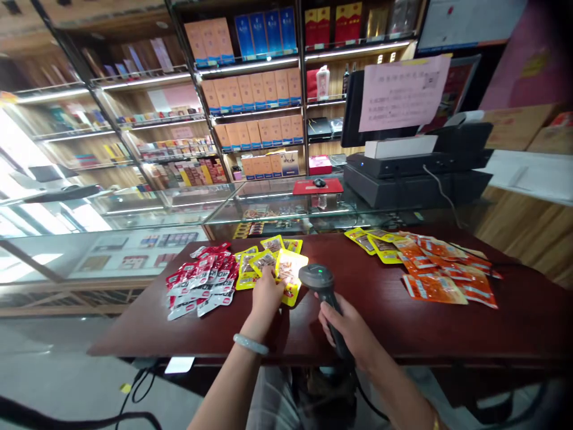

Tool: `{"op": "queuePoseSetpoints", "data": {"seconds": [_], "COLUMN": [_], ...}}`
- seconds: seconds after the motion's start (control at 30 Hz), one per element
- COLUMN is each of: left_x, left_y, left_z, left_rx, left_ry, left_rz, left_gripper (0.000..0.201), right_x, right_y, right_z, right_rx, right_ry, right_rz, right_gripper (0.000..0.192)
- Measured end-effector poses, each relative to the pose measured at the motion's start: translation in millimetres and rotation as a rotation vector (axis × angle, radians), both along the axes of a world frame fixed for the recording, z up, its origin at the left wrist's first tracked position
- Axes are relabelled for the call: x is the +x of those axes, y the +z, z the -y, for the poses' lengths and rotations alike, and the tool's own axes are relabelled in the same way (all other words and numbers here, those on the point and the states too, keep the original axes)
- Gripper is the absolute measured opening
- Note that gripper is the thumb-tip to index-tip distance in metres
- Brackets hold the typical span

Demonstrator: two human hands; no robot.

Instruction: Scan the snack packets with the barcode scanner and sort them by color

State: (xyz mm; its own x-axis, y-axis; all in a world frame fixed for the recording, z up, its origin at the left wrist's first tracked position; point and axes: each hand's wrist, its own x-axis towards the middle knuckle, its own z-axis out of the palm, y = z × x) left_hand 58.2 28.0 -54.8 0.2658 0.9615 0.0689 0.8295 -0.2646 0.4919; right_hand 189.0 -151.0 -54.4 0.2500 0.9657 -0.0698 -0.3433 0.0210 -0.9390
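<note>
My left hand (267, 294) rests on a yellow snack packet (290, 272) lying on the dark red table (385, 310), fingers gripping its edge. My right hand (348, 331) grips a dark barcode scanner (319, 282) by its handle, the head pointed at that packet with a green light on top. More yellow packets (268, 251) lie just beyond. A heap of red-and-white packets (201, 280) sits to the left of my left hand.
Orange packets (447, 275) and more yellow packets (373, 242) lie spread at the right of the table. A cash register with a monitor (412, 161) stands behind on a glass counter (268, 206). Shelves of boxed goods (250, 89) fill the back wall.
</note>
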Motion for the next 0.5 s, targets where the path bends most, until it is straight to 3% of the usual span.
{"op": "queuePoseSetpoints", "data": {"seconds": [0.23, 0.3, 0.4, 0.5], "left_x": [-42.8, -47.2, -41.8, -19.9], "left_y": [2.2, -1.6, -5.8, -0.7], "left_z": [-40.1, -48.6, -49.6, -38.5], "left_rx": [0.043, 0.137, 0.304, 0.415], "left_ry": [0.274, 0.321, 0.314, 0.279], "left_rz": [-0.053, -0.099, -0.176, -0.168], "left_gripper": [0.055, 0.064, 0.074, 0.068], "right_x": [-15.5, -13.9, -5.5, 8.8], "right_y": [8.4, 10.7, 11.1, 8.8], "right_z": [-23.0, -26.8, -27.1, -18.7], "right_rx": [0.023, 0.039, 0.049, 0.054], "right_ry": [0.052, 0.063, 0.043, -0.003], "right_rz": [0.038, 0.053, 0.054, 0.049], "right_gripper": [0.044, 0.042, 0.043, 0.042]}}
